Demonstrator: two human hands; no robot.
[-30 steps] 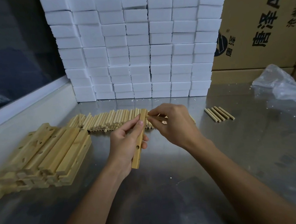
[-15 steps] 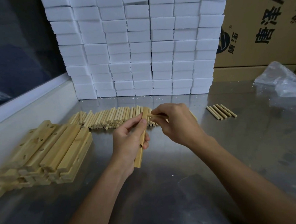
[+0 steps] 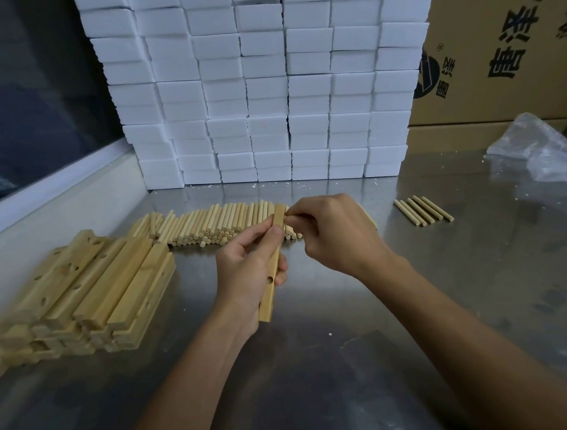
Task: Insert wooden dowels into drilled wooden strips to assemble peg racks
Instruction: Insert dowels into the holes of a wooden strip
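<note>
My left hand (image 3: 246, 271) grips a drilled wooden strip (image 3: 271, 293) that points away from me, one hole showing near its lower half. My right hand (image 3: 337, 234) pinches a dowel (image 3: 292, 217) whose tip meets the strip's far end; most of that dowel is hidden by the fingers. Behind the hands lies a long row of loose dowels (image 3: 209, 225) on the steel table (image 3: 352, 361). At the left sits a pile of drilled strips (image 3: 79, 293).
A wall of stacked white foam blocks (image 3: 266, 81) closes off the back. Several dowels (image 3: 422, 210) lie apart at the right. Crumpled clear plastic (image 3: 539, 153) and cardboard boxes (image 3: 505, 48) fill the far right. A raised ledge (image 3: 40, 205) runs along the left.
The right hand has brought the dowel closer against the strip's far end. The left hand keeps the same hold on the strip. The view has shifted slightly.
</note>
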